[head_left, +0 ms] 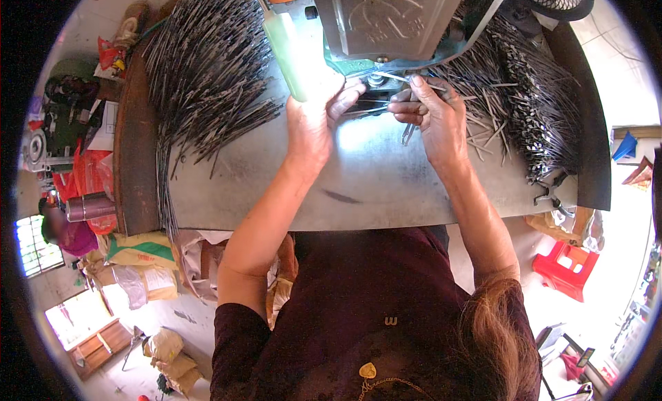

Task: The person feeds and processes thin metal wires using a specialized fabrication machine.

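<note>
In my right hand (436, 118), thumb and fingers are closed on thin metal rods (393, 76) that reach across toward the left under the machine head. My left hand (323, 111) is beside them, its fingers bent together near the left ends of the rods; bright lamp light washes over part of it, and its exact hold is hard to see. Between the hands is a round metal fitting (376, 79) of the machine (386, 22). A pale green lamp (289, 56) hangs just above my left hand. Short metal pieces (408, 133) show below my right fingers.
Large heaps of dark thin rods lie on the metal table (276, 201): a left pile (207, 70) and a right pile (538, 91). Raised side walls (138, 153) border it. A red stool (565, 268) stands at the right, sacks (141, 263) at the left.
</note>
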Action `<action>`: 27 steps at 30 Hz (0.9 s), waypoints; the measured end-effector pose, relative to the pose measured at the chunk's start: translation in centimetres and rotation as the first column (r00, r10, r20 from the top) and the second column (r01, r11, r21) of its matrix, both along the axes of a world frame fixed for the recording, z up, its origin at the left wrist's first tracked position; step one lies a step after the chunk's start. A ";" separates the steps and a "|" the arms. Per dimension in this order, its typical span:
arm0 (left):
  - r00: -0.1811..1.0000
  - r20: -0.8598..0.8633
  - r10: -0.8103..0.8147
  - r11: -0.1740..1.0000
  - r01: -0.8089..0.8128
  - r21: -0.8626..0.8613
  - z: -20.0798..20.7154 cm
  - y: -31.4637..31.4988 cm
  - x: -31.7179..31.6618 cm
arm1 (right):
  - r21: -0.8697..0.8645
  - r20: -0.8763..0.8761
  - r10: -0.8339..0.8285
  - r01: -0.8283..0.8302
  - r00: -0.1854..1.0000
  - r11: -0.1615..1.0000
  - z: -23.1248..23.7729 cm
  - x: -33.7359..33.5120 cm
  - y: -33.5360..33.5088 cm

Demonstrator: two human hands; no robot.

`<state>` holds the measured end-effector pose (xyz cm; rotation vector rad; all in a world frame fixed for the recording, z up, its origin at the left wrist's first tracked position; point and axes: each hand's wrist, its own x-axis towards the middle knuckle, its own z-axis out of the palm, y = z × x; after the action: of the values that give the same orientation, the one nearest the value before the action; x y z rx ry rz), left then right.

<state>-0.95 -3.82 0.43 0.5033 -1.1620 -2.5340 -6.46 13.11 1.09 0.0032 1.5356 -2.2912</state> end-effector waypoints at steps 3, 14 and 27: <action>1.000 -0.026 0.003 1.000 -0.004 -0.030 0.0 0.0 -0.1 | 0.003 0.015 -0.011 0.011 1.000 1.000 0.2 -0.2 0.0; 0.995 -0.042 -0.090 0.954 0.074 -0.289 -0.1 -1.0 -1.2 | -0.035 0.144 0.044 -0.039 0.989 0.999 -0.1 -1.0 0.8; 0.989 0.066 0.129 0.988 -0.124 -0.087 -0.4 0.6 -1.2 | -0.141 0.106 0.115 -0.099 0.988 0.985 0.2 -1.7 1.7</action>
<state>-2.11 -3.20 0.08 0.6308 -1.2147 -2.3673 -8.14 14.83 1.29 0.0143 1.2902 -2.2640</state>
